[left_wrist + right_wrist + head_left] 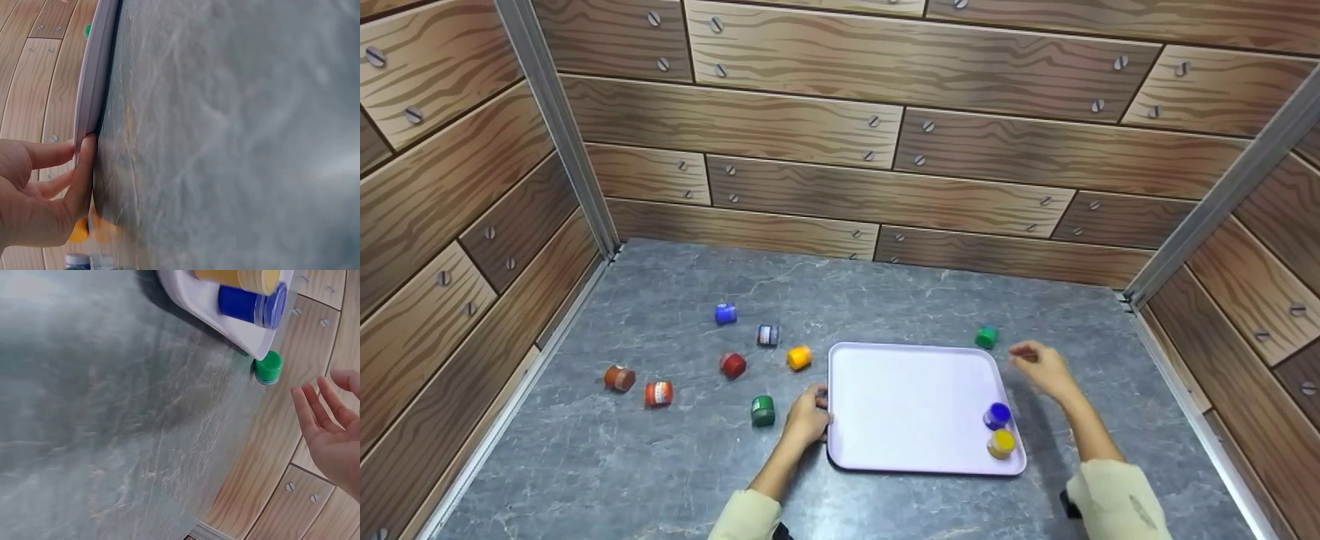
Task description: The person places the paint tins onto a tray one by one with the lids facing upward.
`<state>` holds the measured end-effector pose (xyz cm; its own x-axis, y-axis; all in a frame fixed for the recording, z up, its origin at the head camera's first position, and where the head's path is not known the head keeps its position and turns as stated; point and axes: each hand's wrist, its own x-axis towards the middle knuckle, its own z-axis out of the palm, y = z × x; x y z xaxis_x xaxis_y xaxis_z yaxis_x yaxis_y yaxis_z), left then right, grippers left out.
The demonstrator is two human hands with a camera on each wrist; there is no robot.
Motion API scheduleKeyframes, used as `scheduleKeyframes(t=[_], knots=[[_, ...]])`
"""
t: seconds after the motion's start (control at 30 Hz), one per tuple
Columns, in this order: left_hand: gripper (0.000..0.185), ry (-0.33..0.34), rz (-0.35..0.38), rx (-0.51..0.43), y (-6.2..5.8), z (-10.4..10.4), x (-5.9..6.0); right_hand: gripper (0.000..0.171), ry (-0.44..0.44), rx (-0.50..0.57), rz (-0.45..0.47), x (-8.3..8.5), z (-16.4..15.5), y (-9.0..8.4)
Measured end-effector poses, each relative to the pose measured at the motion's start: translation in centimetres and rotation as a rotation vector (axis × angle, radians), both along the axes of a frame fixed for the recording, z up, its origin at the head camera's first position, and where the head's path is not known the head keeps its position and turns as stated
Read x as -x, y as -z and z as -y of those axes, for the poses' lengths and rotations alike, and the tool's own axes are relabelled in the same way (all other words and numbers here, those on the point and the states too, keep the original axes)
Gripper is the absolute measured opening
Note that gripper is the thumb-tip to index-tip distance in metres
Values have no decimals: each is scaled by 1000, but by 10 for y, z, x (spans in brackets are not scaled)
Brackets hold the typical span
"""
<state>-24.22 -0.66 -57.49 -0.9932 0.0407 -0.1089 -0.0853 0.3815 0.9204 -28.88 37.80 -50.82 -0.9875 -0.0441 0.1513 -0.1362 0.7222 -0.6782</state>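
A lilac tray (911, 397) lies flat on the grey tabletop. A blue jar (997, 415) and a yellow jar (1001, 444) lie in its near right corner. My left hand (817, 411) is at the tray's left rim; in the left wrist view the thumb (84, 169) and a finger pinch that rim (93, 84). My right hand (1026, 354) hovers just past the tray's far right corner, fingers relaxed and empty. A green jar (986, 337) stands a little to its left, also seen as a green jar (268, 367) beyond the open palm (332, 422).
Several small jars lie scattered left of the tray: blue (725, 313), dark-labelled (767, 335), yellow (799, 358), red (733, 365), green (763, 411) and two orange ones (619, 378) (658, 394). Wood-pattern walls enclose the table on three sides.
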Motion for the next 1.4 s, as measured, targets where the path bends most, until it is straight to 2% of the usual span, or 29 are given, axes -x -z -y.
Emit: scheduleKeyframes(t=[0.1,0.3,0.47,0.57,0.77,0.97,1.1,1.13,1.23,1.33,1.37,1.4], knots=[[46,4,5,-5,1,0,-1,21,28,-15,13,14,-1,3],[48,6,10,-11,3,-2,-1,27,109,-15,95,38,-3,11],[47,6,-12,-19,3,-3,0,32,233,25,179,53,-4,11],[47,7,-23,-15,4,-3,-1,33,258,9,209,59,-2,9],[47,9,-2,-24,2,-3,0,29,175,10,233,70,6,7],[47,8,-16,-19,1,-3,1,29,89,-113,223,78,10,11],[47,2,-6,-19,1,-3,2,29,30,-92,246,96,-7,36],[47,1,-6,-20,1,-3,2,29,-12,-50,199,108,-20,54],[47,-3,-5,-22,2,-2,2,27,-41,-19,206,115,-27,63],[48,0,-17,-22,2,-1,2,19,-65,-49,178,107,-16,54],[48,1,-19,-24,2,0,2,17,-39,-99,215,97,-4,38],[48,2,-23,-25,3,0,2,14,-57,-122,201,93,-1,34]])
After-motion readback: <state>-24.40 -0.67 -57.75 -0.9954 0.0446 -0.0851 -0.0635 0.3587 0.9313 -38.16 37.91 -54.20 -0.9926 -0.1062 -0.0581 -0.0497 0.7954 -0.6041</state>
